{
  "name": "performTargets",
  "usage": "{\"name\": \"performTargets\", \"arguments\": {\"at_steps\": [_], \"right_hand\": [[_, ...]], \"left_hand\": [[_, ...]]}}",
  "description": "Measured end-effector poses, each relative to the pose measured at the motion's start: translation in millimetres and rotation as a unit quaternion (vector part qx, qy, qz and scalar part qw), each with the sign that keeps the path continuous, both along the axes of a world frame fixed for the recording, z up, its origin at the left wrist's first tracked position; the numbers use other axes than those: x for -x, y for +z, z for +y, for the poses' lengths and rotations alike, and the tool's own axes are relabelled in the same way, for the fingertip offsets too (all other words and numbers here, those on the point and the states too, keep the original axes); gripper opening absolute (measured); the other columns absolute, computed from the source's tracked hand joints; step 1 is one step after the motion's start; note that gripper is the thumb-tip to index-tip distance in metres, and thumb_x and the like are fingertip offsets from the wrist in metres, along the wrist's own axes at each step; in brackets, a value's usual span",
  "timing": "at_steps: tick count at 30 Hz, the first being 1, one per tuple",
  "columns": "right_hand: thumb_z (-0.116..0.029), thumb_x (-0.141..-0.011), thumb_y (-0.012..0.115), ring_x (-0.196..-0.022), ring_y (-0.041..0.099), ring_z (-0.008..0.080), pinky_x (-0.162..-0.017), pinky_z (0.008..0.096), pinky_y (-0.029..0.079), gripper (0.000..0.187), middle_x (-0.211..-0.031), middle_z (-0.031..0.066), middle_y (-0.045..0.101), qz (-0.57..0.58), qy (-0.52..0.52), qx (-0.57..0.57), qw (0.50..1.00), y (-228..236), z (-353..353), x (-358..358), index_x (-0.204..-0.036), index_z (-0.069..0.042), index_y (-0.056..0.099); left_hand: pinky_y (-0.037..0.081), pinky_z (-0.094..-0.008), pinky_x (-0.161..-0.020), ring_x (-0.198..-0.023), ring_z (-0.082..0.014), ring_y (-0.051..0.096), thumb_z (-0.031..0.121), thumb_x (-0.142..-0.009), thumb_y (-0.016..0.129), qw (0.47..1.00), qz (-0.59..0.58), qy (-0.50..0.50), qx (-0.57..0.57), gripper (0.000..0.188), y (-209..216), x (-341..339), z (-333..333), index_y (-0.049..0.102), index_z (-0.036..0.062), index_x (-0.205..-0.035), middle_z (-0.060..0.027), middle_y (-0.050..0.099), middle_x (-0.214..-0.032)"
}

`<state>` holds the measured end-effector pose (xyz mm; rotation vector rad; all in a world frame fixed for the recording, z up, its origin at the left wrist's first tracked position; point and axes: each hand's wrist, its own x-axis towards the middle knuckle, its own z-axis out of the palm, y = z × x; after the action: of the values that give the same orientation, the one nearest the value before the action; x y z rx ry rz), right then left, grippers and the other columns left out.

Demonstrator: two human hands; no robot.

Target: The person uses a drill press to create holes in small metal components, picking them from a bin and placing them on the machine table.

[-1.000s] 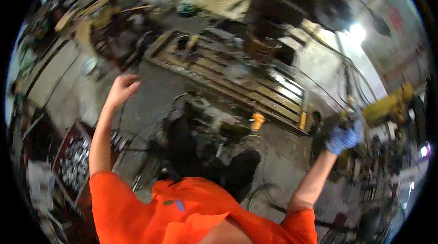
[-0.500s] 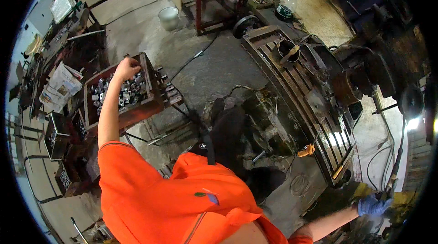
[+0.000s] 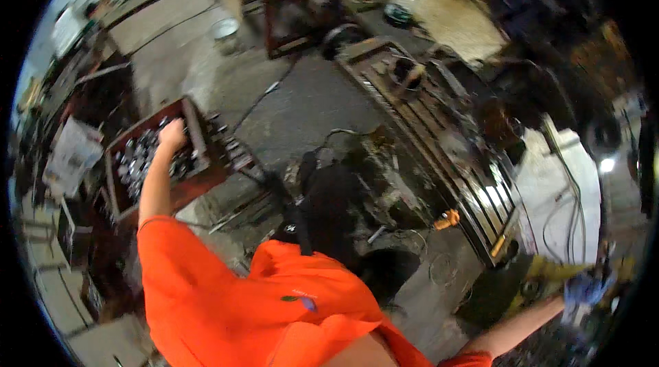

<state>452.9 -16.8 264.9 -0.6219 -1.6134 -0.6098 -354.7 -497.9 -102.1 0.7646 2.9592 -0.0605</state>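
My bare left hand (image 3: 173,135) reaches into a reddish-brown box (image 3: 195,180) on the left. Its fingers are curled down among many small shiny metal parts (image 3: 137,161); blur hides what, if anything, they hold. Far to the right, my right hand (image 3: 587,289) wears a blue glove and is closed around a dark lever (image 3: 605,262) beside the machine. Motion smears the glove, and the lever's lower end is hidden by it.
A long slotted machine table (image 3: 439,154) runs diagonally on the right, with a cup (image 3: 406,73) on it and an orange-handled tool (image 3: 447,219) at its edge. Crumpled paper (image 3: 74,154) lies left of the box. A white bucket (image 3: 225,34) stands on the floor behind.
The whole view has shifted and blurred. My left hand has moved from the box's far edge nearer, down to the metal parts. My right hand stays at the lever, slightly higher in view.
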Motion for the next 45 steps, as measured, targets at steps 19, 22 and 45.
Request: {"name": "performTargets", "arguments": {"at_steps": [19,22,45], "right_hand": [[-0.02,-0.093,0.038,-0.096,0.059,0.0274,-0.083,0.035,0.049,0.038,-0.109,0.0197,0.058,-0.089,-0.016,0.021,0.996,-19.2,-51.9,10.1,-0.114,0.009,0.051],[-0.014,-0.088,0.043,-0.081,0.057,0.0198,-0.073,0.0326,0.047,0.028,-0.096,0.0105,0.061,0.114,0.08,0.309,0.941,-137.9,-45.4,17.0,-0.1,0.005,0.06],[-0.009,-0.071,0.07,-0.059,0.047,0.0067,-0.054,0.0228,0.041,0.048,-0.076,-0.0032,0.052,0.285,0.175,0.683,0.649,-320.5,-64.8,182.5,-0.115,-0.003,0.05]], "left_hand": [[0.043,-0.0367,-0.083,-0.099,-0.0307,0.055,0.008,-0.071,0.062,0.967,-0.001,-0.009,-0.256,0.045,75.7,-29.6,-9.9,0.049,-0.0002,-0.114,-0.0171,0.058,-0.107],[0.044,-0.0267,-0.076,-0.084,-0.0135,0.054,0.004,-0.07,0.065,0.899,-0.095,-0.004,-0.427,0.043,86.1,-44.4,8.5,0.049,-0.0048,-0.109,-0.0086,0.059,-0.093],[0.049,-0.0378,-0.068,-0.052,-0.0192,0.054,0.017,-0.084,0.057,0.38,-0.585,0.034,-0.716,0.015,69.8,-162.7,255.1,0.05,0.0036,-0.087,-0.0083,0.056,-0.068]]}}
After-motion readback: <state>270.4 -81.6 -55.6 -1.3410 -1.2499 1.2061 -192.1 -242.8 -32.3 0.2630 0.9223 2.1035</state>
